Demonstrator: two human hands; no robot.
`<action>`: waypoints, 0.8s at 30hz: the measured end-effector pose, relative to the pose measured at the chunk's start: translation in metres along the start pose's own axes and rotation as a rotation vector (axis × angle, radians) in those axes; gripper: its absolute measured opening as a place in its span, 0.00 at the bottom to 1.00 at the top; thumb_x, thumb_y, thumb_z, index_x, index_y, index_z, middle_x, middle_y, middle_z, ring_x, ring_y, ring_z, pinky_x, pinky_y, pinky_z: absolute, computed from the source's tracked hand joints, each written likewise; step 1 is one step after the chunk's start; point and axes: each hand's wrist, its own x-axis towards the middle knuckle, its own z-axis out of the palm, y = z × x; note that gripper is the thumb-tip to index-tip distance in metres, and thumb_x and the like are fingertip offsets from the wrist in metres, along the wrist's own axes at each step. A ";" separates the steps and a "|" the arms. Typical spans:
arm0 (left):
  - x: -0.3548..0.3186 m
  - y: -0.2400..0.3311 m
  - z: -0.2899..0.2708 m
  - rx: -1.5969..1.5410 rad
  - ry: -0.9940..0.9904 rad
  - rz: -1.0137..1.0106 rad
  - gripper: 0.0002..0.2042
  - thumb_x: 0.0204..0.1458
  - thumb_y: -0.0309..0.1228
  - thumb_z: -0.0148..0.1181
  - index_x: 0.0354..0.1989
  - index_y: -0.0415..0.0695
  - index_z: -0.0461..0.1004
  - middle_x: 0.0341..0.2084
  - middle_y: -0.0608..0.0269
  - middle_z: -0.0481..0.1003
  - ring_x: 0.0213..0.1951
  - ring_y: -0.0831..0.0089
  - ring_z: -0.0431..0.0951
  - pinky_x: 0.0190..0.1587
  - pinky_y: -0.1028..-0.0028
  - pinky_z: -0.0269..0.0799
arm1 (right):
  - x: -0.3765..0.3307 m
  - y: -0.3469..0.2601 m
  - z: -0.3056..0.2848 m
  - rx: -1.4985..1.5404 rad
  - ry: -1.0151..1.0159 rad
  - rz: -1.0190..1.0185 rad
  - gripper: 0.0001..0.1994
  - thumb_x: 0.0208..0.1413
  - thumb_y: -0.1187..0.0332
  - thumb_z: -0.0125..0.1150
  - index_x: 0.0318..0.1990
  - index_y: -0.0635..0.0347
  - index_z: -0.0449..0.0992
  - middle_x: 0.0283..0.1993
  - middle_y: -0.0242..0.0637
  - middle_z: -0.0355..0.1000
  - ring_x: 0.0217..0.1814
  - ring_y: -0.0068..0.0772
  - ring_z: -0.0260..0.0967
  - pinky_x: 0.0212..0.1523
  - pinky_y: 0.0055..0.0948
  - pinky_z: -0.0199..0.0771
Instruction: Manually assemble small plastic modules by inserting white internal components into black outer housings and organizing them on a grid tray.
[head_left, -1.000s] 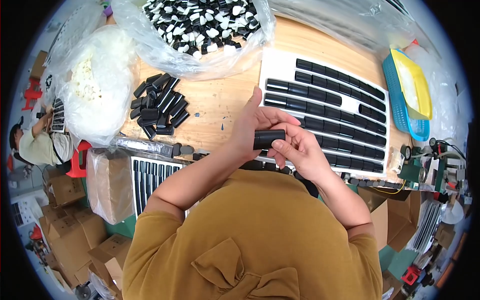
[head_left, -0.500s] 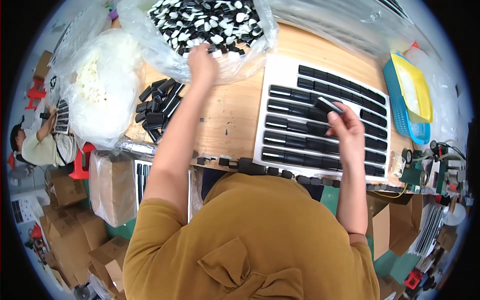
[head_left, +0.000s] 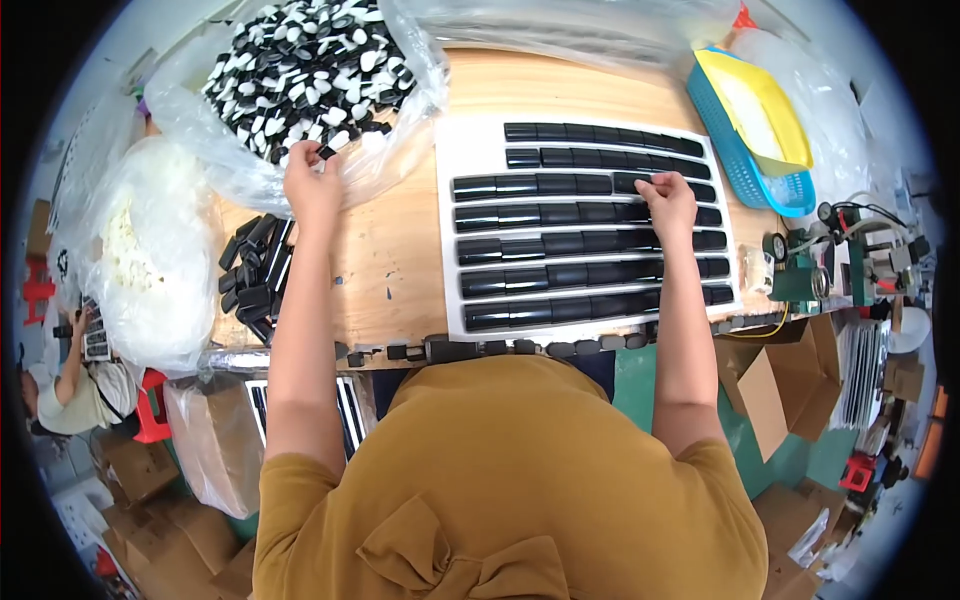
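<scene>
My left hand [head_left: 312, 178] reaches to the edge of a clear plastic bag [head_left: 300, 90] full of small black-and-white parts and pinches one small black piece [head_left: 326, 152] at the bag's mouth. My right hand [head_left: 668, 200] rests on a white tray [head_left: 445, 160] with rows of glossy black rectangular pieces [head_left: 560, 245], its fingertips pressing on a black piece [head_left: 640, 182] in the third row. The tray lies on a wooden table [head_left: 400, 250].
A pile of loose black pieces [head_left: 255, 275] lies at the table's left. A white-filled bag [head_left: 140, 250] stands further left. A blue basket with a yellow tray [head_left: 755, 125] sits at right, tools [head_left: 850, 250] beyond it. Another person [head_left: 65, 385] sits at lower left.
Both hands held one black piece together near my chest. Then they parted: the left hand went up to the bag of parts, the right carried the piece onto the tray.
</scene>
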 end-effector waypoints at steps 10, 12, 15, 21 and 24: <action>-0.062 0.096 -0.006 -0.789 -0.256 -0.320 0.15 0.47 0.18 0.65 0.42 0.38 0.68 0.30 0.66 0.75 0.31 0.84 0.73 0.36 0.85 0.68 | -0.007 -0.001 -0.002 -0.436 -0.002 -0.319 0.13 0.55 0.62 0.59 0.44 0.55 0.81 0.34 0.49 0.75 0.39 0.49 0.74 0.42 0.39 0.73; -0.073 0.102 -0.008 -0.824 -0.289 -0.376 0.15 0.48 0.18 0.65 0.43 0.38 0.68 0.30 0.66 0.75 0.31 0.83 0.73 0.37 0.85 0.68 | 0.000 0.009 -0.007 -0.378 0.072 -0.341 0.12 0.55 0.62 0.59 0.43 0.56 0.81 0.34 0.50 0.75 0.39 0.50 0.74 0.41 0.40 0.73; -0.087 0.116 -0.019 -0.878 -0.330 -0.478 0.15 0.49 0.18 0.64 0.45 0.36 0.69 0.31 0.65 0.76 0.32 0.82 0.75 0.38 0.84 0.70 | 0.018 0.018 -0.029 -0.290 0.203 -0.133 0.11 0.55 0.62 0.59 0.35 0.60 0.80 0.34 0.48 0.76 0.39 0.50 0.74 0.40 0.40 0.73; -0.103 0.131 -0.023 -0.963 -0.434 -0.607 0.13 0.51 0.20 0.62 0.45 0.36 0.71 0.31 0.63 0.76 0.33 0.78 0.78 0.38 0.81 0.73 | 0.019 0.018 -0.028 -0.517 0.143 0.068 0.17 0.48 0.54 0.67 0.35 0.59 0.79 0.36 0.44 0.77 0.40 0.45 0.75 0.41 0.41 0.74; -0.108 0.139 -0.023 -1.020 -0.476 -0.614 0.13 0.52 0.21 0.62 0.45 0.37 0.71 0.31 0.63 0.77 0.33 0.76 0.79 0.37 0.79 0.74 | 0.019 0.012 -0.024 -0.504 0.110 0.121 0.20 0.45 0.51 0.69 0.37 0.58 0.77 0.40 0.43 0.76 0.42 0.44 0.74 0.42 0.40 0.74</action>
